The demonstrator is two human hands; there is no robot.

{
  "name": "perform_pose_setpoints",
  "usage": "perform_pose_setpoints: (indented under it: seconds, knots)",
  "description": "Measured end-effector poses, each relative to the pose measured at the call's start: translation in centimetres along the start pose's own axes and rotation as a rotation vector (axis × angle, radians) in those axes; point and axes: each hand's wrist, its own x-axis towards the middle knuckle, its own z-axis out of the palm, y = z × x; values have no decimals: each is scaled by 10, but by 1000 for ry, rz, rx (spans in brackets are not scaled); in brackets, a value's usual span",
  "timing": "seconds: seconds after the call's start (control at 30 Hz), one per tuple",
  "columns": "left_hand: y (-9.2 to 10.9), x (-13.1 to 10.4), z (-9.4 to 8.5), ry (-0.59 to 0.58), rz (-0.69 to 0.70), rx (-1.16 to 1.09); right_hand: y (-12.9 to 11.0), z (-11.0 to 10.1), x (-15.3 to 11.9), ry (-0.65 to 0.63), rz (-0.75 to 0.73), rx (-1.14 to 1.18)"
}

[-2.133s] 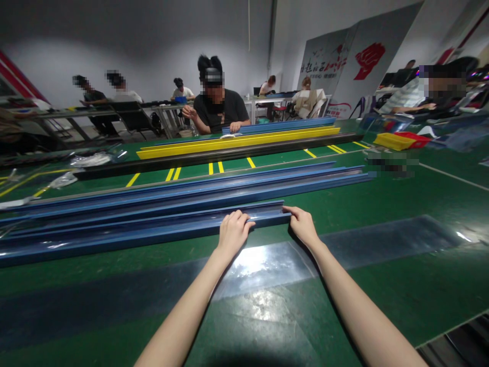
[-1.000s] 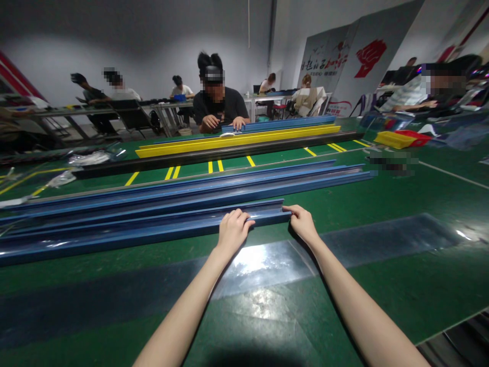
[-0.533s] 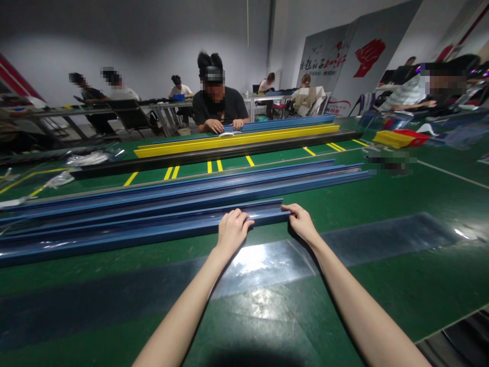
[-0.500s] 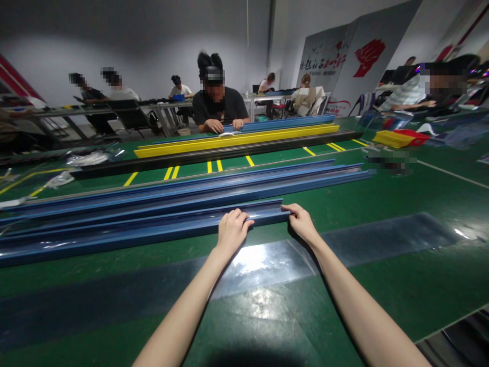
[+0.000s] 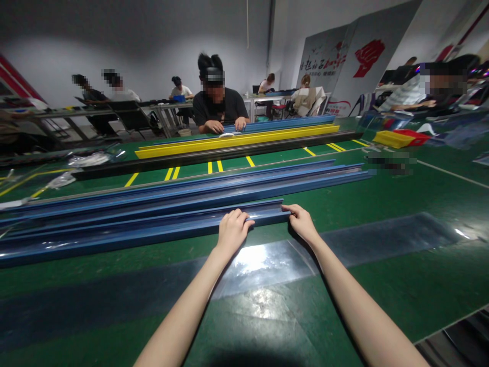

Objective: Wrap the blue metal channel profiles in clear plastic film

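A long blue channel strip [image 5: 153, 223] with a shiny clear lining lies across the green table, its right end in front of me. My left hand [image 5: 234, 228] is closed over its near edge, a little short of that end. At the very tip, my right hand [image 5: 300, 220] pinches the end, with the index finger reaching to the channel's inside. Whether the fingertips hold a lining edge there is too small to tell. Beneath my forearms a clear plastic strip [image 5: 263, 265] lies flat on the table. Behind, more blue channel strips [image 5: 321, 177] lie parallel.
Farther back are a black strip [image 5: 198, 153] and a yellow strip [image 5: 244, 139]. Across the table a person [image 5: 219, 104] handles another blue strip. Yellow and red trays [image 5: 397, 137] stand at the right. Bagged items [image 5: 91, 159] lie at the far left.
Both my hands and the blue channel strip stay where they were. Across the table, the person's hand at the blue strip has shifted slightly.
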Motion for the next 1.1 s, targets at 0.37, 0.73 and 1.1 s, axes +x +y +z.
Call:
perform_pose_setpoints:
  seconds: [0.37,0.73,1.1]
  knots:
    - [3,0,-4,-73,49,117,-43,-8,-11,47,-220,-320]
    - [4,1,-13,-131,66,130,-56,12,-14,-98,-342,-419]
    - [-4,5,-24,-221,10,131,-57,12,-11,-97,-334,-447]
